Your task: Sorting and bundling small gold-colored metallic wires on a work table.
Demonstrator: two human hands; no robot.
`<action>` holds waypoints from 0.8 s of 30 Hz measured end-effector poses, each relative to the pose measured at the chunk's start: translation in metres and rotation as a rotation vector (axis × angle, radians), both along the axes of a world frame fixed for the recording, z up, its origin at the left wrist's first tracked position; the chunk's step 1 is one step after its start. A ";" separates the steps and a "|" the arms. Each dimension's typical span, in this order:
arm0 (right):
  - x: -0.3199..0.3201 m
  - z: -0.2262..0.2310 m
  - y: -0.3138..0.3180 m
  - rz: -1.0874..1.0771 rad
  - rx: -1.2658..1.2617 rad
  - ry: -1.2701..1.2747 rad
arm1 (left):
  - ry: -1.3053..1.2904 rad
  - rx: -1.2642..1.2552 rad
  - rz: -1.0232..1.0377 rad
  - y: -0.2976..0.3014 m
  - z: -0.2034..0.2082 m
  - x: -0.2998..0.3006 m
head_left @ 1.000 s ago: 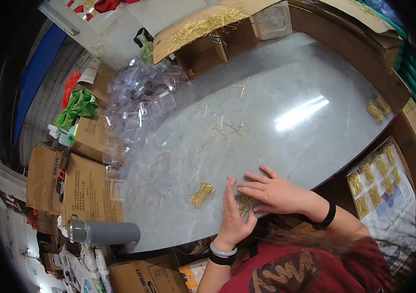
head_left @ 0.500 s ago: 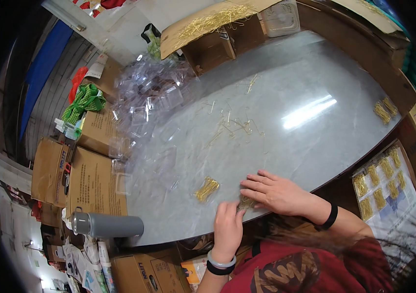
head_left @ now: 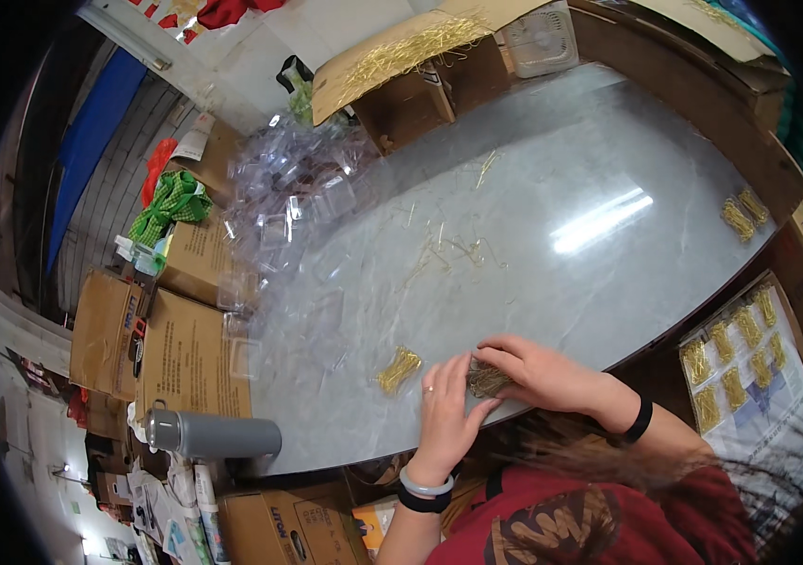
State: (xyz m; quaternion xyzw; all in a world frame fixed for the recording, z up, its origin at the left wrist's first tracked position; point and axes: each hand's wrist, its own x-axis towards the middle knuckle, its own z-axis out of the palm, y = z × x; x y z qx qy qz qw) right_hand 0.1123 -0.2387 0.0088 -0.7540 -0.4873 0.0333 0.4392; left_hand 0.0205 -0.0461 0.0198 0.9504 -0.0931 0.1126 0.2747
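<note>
A bundle of wire hooks [head_left: 486, 379] is between my two hands at the table's near edge, looking darker than the gold ones around it. My left hand [head_left: 446, 419] presses its fingers along the bundle's left side, thumb toward the near side. From the right, my right hand [head_left: 547, 377] curls over the bundle, hiding part of it. Whether a clear box encloses it I cannot tell. Just left of my hands lies a gold hook bundle [head_left: 398, 370], apparently in clear plastic. Loose gold hooks [head_left: 453, 250] are scattered mid-table.
Clear plastic boxes [head_left: 298, 188] pile up on the table's left. Gold hooks [head_left: 411, 52] cover a cardboard box at the back. A grey bottle [head_left: 222, 437] lies at the left edge. More bundles [head_left: 738, 218] sit far right; several others [head_left: 733, 388] rest on a sheet below.
My right hand has gone from lying flat with fingers stretched to curling around the hook bundle. My left hand has turned and its fingers now rest along the bundle, which shows more.
</note>
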 end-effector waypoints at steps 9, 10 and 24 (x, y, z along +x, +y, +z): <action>-0.014 0.000 -0.008 -0.163 0.084 0.018 | 0.032 -0.027 -0.057 0.002 -0.022 0.000; -0.024 0.000 -0.012 -0.256 0.076 0.014 | 0.032 -0.005 -0.054 -0.002 -0.020 0.000; -0.037 -0.007 0.009 -0.164 0.127 0.155 | -0.008 -0.113 -0.026 -0.008 -0.030 -0.004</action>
